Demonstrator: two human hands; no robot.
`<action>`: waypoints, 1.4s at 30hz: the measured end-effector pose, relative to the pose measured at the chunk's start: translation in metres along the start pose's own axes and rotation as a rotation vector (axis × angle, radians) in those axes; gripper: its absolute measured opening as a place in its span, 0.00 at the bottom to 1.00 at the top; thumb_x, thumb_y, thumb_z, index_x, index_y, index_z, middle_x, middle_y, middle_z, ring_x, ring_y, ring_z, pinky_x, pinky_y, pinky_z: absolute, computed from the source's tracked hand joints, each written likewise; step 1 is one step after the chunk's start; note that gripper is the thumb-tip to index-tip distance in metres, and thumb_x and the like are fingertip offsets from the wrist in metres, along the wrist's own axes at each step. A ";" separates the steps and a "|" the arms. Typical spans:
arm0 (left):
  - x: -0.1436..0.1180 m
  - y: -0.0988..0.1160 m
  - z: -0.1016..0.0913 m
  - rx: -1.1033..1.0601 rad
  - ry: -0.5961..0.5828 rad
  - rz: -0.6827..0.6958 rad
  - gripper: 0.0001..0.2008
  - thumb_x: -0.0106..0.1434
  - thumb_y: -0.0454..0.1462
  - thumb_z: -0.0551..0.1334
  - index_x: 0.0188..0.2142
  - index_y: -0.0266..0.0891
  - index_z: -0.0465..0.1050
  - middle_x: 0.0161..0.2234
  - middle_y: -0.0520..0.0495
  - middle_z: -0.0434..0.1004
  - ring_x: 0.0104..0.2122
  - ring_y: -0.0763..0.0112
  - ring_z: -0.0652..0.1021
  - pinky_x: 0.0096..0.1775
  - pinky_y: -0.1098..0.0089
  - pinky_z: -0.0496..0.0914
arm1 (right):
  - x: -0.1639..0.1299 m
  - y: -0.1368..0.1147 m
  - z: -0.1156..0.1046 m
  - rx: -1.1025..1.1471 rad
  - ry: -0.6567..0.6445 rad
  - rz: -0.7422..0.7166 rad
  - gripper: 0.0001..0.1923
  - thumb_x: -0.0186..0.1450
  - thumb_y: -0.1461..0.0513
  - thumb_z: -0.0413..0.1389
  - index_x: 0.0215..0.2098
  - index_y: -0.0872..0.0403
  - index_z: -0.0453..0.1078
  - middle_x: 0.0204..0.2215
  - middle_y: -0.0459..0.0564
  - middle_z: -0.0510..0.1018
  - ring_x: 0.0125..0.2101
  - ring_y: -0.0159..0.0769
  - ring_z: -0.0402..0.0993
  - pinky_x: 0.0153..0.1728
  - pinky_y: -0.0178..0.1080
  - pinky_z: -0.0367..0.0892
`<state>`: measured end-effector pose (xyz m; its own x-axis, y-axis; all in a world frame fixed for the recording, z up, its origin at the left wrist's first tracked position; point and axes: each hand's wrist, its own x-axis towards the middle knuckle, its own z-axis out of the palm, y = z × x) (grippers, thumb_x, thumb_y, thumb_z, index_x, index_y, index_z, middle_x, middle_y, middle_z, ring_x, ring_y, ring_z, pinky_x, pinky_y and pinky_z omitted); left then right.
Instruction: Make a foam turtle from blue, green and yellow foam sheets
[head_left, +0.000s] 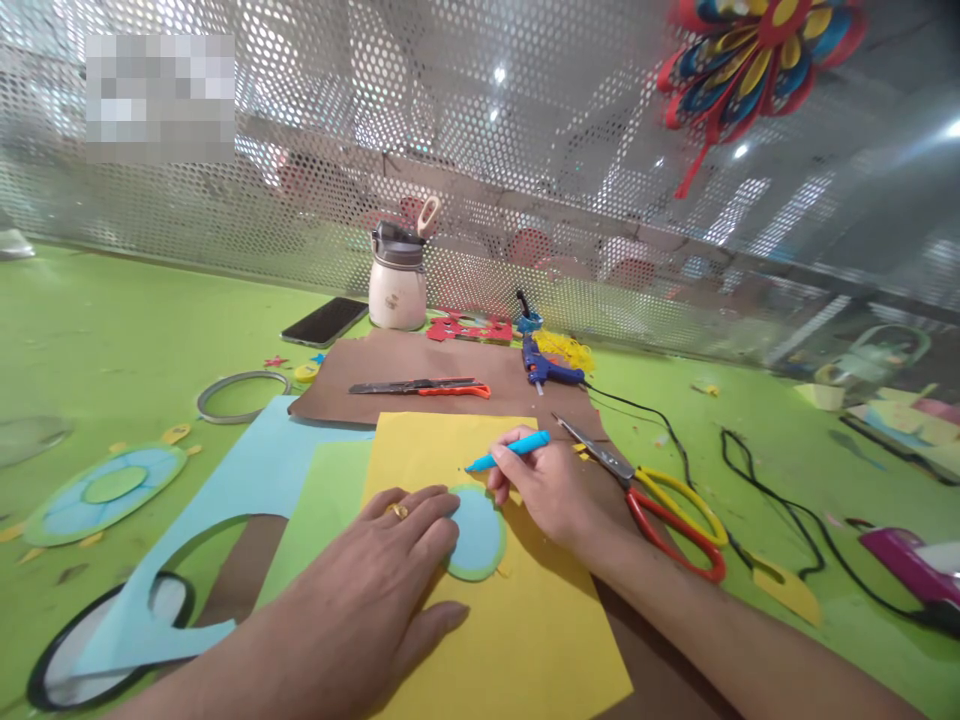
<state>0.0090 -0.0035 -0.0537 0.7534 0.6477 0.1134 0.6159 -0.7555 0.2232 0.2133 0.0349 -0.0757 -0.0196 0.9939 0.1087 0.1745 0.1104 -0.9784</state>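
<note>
Green tabletop (112,320); left hand (386,560) flat, overlapping green-edged blue oval (480,530); right hand (544,490) pinching blue marker (528,444).

We look across a bright green tabletop (120,310) to a grey perforated screen (315,120) standing along its far edge (we cannot tell whether the blurred reddish patches are behind it or reflected). Small white lights (499,75) glow high up.
</note>
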 end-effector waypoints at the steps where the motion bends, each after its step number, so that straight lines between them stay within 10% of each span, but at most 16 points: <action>1: 0.000 0.000 -0.001 0.000 0.002 0.001 0.11 0.65 0.42 0.56 0.44 0.40 0.68 0.55 0.40 0.69 0.55 0.54 0.69 0.56 0.51 0.60 | 0.000 0.000 0.000 0.000 -0.003 -0.001 0.16 0.62 0.50 0.55 0.28 0.54 0.64 0.18 0.43 0.73 0.17 0.31 0.70 0.20 0.34 0.67; 42: 0.001 0.002 -0.004 0.020 -0.016 -0.008 0.11 0.64 0.41 0.57 0.44 0.41 0.69 0.56 0.41 0.69 0.55 0.53 0.69 0.54 0.51 0.64 | 0.001 0.002 0.000 0.034 0.006 0.008 0.16 0.62 0.51 0.55 0.28 0.54 0.63 0.17 0.42 0.72 0.16 0.30 0.70 0.20 0.34 0.66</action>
<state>0.0106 -0.0039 -0.0488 0.7517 0.6525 0.0962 0.6266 -0.7520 0.2047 0.2135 0.0359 -0.0771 -0.0128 0.9947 0.1020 0.1408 0.1028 -0.9847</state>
